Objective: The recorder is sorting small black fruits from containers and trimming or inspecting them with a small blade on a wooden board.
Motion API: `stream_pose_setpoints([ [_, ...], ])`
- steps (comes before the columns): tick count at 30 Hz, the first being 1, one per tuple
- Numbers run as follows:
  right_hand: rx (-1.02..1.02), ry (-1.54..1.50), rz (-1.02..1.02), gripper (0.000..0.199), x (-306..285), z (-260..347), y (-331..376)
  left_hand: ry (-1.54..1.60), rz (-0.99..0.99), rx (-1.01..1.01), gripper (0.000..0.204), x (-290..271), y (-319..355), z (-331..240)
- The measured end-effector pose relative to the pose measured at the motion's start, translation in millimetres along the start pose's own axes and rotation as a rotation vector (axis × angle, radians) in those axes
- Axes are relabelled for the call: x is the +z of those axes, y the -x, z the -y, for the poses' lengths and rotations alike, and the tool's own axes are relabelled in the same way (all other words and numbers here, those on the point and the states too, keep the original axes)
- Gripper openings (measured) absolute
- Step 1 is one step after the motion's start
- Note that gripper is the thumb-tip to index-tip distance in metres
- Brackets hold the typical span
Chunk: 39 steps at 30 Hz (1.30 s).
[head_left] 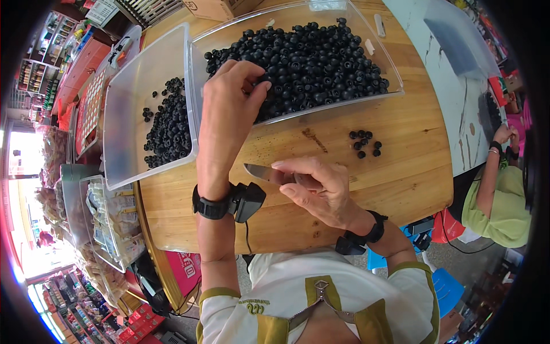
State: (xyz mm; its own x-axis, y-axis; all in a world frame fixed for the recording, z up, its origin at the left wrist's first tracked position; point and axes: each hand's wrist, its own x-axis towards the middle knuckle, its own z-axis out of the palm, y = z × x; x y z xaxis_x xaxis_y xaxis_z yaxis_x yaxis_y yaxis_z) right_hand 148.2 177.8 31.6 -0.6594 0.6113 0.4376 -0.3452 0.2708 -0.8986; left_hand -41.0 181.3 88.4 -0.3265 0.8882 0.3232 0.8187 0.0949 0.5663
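Note:
My left hand [232, 94] reaches over the near left part of a large clear plastic bin [338, 108] heaped with small black round pieces [312, 66], many showing a ring-like hollow end. Its thumb and forefinger pinch at the pile's edge, closed on what looks like one black piece. Over the wooden table, nearer my body, my right hand [321, 189] grips a small knife [259, 171], its blade pointing left. The fingers hide most of the handle. A second clear bin [123, 137] on the left holds a smaller heap of black pieces [169, 129].
Several loose black pieces [365, 143] lie on the wooden table [401, 183] to the right. A cardboard box [215, 8] stands at the far edge. At the right, beside a marble-patterned surface [458, 137], another person's hands [504, 136] are at work.

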Motion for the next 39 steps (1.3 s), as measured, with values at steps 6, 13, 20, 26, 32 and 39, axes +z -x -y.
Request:
stream_pose_setpoints([
  [6,0.029,-0.023,-0.057,0.029,-5.4,-2.7,3.0,0.894,-0.271,-0.208,0.015,-17.8,70.0,-15.7],
  [13,0.13,-0.008,0.111,0.028,1.8,1.6,-1.1,1.622,-0.212,-0.354,0.02,0.0,152.1,11.0],
  [20,0.144,0.071,0.216,0.03,14.1,-8.3,1.9,1.763,-0.222,-0.477,0.031,19.1,171.2,24.2],
  [26,0.086,0.139,0.226,0.031,16.7,-13.4,5.8,1.802,-0.233,-0.529,0.034,22.8,175.2,24.1],
  [32,0.074,0.174,0.24,0.033,15.1,-14.4,5.5,1.858,-0.189,-0.529,0.036,27.4,178.3,30.2],
  [39,0.058,0.194,0.247,0.033,14.6,-13.0,4.1,1.884,-0.174,-0.553,0.035,25.5,179.4,27.0],
])
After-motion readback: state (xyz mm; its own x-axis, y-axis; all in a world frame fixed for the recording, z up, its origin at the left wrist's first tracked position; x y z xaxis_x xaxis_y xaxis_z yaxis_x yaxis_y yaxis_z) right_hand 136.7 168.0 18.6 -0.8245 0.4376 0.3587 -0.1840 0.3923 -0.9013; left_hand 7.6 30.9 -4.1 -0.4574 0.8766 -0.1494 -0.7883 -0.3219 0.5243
